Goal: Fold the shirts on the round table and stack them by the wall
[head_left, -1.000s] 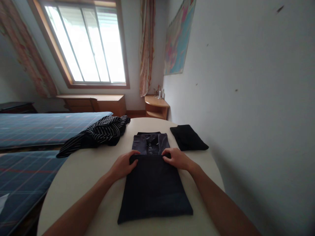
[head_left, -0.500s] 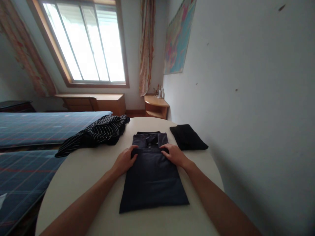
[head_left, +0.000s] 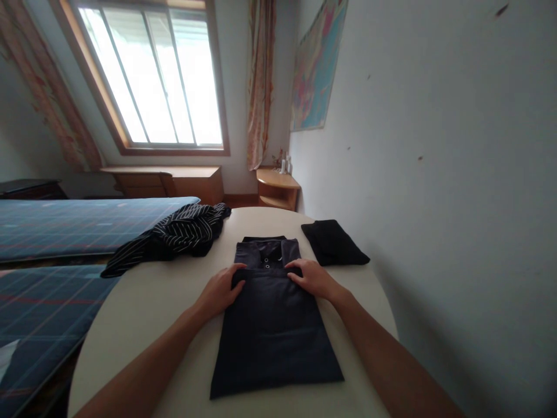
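A dark navy collared shirt (head_left: 274, 331) lies folded on the round cream table (head_left: 143, 325), its collar and two light buttons showing at the far end. Across the shirt, just below the collar, runs the folded-up hem. My left hand (head_left: 221, 287) pinches the left corner of that hem, thumb on the near side and fingers over the edge. At the right corner, my right hand (head_left: 314, 278) grips the fabric the same way. Both forearms reach in from the bottom of the view, one on each side of the shirt.
A black folded garment (head_left: 335, 242) lies at the table's right, near the white wall (head_left: 461, 232). A black-and-white striped garment (head_left: 187, 229) is heaped at the left edge, reaching toward the blue plaid beds (head_left: 56, 296). Behind stand a corner shelf (head_left: 278, 179) and a desk (head_left: 195, 177).
The shirt has slid slightly toward me, its near edge now lower in the view. Both hands have come along with it, still holding the hem corners.
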A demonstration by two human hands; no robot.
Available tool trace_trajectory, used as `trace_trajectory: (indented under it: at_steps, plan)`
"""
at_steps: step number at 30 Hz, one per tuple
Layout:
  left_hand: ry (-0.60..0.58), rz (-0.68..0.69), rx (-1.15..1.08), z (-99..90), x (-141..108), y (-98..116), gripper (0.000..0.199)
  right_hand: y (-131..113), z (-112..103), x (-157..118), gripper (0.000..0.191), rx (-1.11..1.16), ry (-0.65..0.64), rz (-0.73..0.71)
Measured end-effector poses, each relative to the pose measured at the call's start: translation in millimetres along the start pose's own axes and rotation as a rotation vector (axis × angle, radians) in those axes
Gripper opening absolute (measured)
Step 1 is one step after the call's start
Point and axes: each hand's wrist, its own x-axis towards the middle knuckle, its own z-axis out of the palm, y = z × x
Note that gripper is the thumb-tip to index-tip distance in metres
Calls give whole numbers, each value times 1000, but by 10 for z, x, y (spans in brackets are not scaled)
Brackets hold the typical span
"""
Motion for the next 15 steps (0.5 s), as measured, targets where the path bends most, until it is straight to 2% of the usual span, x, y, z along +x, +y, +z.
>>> trace_trajectory:
  at_steps: [15]
  plan:
    - [0, -12, -3, -1, -2, -9, 39, -25, -2, 3, 27, -5, -7, 6]
